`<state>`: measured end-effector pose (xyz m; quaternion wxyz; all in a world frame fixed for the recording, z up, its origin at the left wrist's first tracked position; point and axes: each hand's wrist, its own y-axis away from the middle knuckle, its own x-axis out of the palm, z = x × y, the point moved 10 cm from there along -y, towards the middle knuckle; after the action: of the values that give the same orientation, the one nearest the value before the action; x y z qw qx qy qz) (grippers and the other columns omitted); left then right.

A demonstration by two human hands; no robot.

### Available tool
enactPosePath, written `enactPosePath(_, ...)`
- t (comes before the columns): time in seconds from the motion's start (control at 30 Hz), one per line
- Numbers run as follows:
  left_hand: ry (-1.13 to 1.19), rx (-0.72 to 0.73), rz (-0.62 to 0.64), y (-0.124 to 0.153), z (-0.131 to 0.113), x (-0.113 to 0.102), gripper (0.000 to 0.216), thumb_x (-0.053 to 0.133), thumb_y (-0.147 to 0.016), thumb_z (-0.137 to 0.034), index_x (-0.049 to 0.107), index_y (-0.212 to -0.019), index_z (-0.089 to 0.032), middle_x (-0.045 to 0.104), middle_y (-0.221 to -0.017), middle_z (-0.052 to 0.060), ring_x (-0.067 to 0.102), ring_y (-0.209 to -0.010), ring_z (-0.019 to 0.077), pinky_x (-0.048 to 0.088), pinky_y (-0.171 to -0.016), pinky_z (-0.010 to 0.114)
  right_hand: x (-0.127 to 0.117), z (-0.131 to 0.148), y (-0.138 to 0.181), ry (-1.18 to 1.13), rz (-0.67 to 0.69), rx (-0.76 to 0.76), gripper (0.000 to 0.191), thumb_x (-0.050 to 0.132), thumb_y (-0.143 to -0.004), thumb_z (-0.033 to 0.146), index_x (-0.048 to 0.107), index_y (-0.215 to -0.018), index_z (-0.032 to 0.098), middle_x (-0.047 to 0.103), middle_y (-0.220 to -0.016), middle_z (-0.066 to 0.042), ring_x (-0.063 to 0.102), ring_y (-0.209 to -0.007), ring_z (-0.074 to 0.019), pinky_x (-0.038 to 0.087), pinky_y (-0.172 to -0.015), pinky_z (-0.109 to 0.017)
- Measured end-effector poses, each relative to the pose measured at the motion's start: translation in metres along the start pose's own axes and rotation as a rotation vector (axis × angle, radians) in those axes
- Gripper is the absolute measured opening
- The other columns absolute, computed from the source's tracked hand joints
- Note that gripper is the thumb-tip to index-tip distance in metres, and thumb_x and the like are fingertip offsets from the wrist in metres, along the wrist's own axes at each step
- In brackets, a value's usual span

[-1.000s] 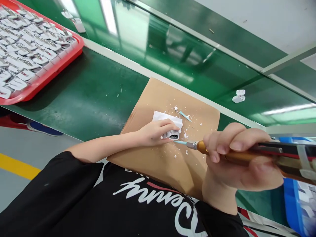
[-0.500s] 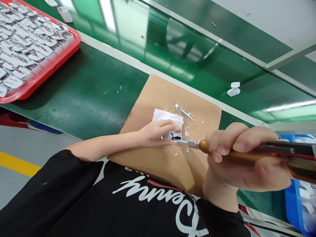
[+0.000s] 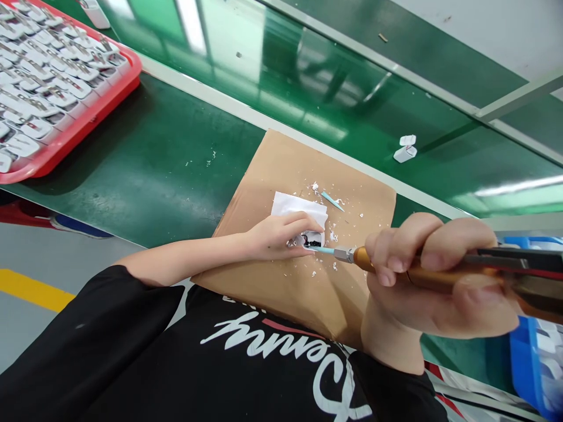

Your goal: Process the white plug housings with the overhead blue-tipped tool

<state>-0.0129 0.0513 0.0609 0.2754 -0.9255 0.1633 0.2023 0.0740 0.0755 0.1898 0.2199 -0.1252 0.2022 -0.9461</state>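
Note:
My left hand is closed around a small white plastic housing whose open end faces right and shows dark parts inside. In my right hand is an orange-gold powered hand tool with a metal collar. Its light-blue blade-like tip meets the near edge of the housing. Beneath my left hand lies a white paper on a brown cardboard sheet. A loose light-blue pointed strip rests beyond the housing, among white shavings.
A red tray at upper left holds many white housings with metal pieces. One opened white housing stands beyond the table's raised edge, another at top left. At right is a blue bin with white parts.
Both hands keep their grips and nearly the same position. The tool's tip stays at the housing's edge; the view has shifted slightly.

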Motion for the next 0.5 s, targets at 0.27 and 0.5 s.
enactPosePath(0.27, -0.01, 0.032, -0.019, 0.0003, -0.0035, -0.0019, 0.028, 0.056, -0.093, -0.034, 0.053, -0.116, -0.017, 0.064, -0.107, 0.008, 0.065, -0.086, 0.0131, 0.054, -0.074, 0.022, -0.0015, -0.0011, 0.0012, -0.026, 0.013, 0.006, 0.017, 0.063, -0.076, 0.032, 0.056, -0.066, 0.019, 0.047, -0.054, 0.002, 0.041, -0.033, -0.008, 0.026, -0.028, -0.026)
enactPosePath(0.5, -0.003, 0.033, -0.015, 0.0005, -0.0024, -0.0015, 0.029, 0.056, -0.093, -0.034, 0.054, -0.117, -0.018, 0.064, -0.107, 0.009, 0.065, -0.088, 0.0142, 0.054, -0.076, 0.023, -0.0033, -0.002, 0.0006, -0.033, -0.02, 0.019, 0.021, 0.066, -0.075, 0.031, 0.054, -0.063, 0.019, 0.045, -0.052, 0.002, 0.041, -0.033, -0.0088, 0.026, -0.028, -0.027)
